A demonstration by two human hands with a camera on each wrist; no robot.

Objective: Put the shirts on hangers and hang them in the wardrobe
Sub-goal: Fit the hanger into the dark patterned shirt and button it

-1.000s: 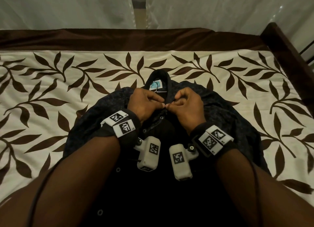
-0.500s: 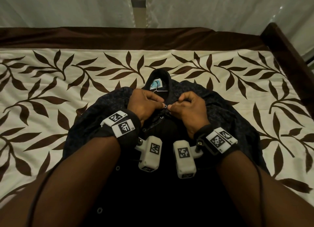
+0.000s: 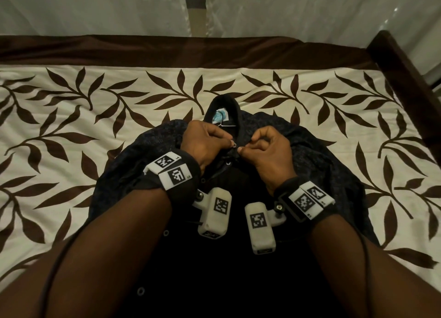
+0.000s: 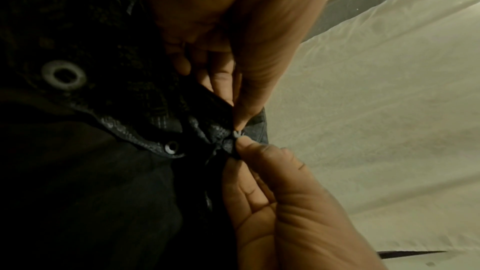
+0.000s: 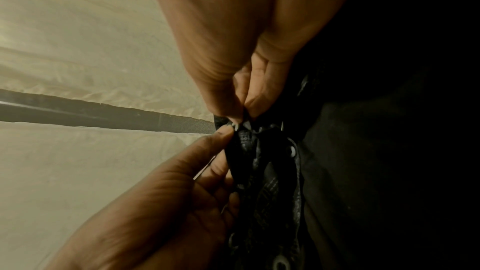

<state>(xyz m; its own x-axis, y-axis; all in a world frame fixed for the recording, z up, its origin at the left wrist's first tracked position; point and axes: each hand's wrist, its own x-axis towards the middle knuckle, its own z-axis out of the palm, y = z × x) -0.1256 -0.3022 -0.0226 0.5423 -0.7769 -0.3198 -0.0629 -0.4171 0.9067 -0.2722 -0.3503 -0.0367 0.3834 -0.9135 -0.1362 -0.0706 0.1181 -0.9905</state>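
Observation:
A dark shirt [image 3: 322, 150] lies front up on the bed, collar away from me. Its blue label [image 3: 220, 116] shows inside the collar, with a thin wire hanger hook [image 3: 225, 125] across it; the hanger's other parts are hidden under the cloth. My left hand [image 3: 232, 144] and right hand [image 3: 241, 151] meet just below the collar. Each pinches an edge of the front opening between thumb and forefinger. In the left wrist view the left hand [image 4: 237, 126] nips the edge by a snap [image 4: 171, 147]. The right wrist view shows the right hand [image 5: 240, 119] pinching the same spot.
The bed cover [image 3: 71, 127] is cream with brown leaves, with a brown band [image 3: 167, 50] along the far side. A dark wooden bed rail [image 3: 405, 74] runs down the right. White curtains [image 3: 95, 7] hang behind the bed.
Both hands stay pinched on the shirt's front edges at the same spot. The right wrist has shifted slightly to the right and turned a little.

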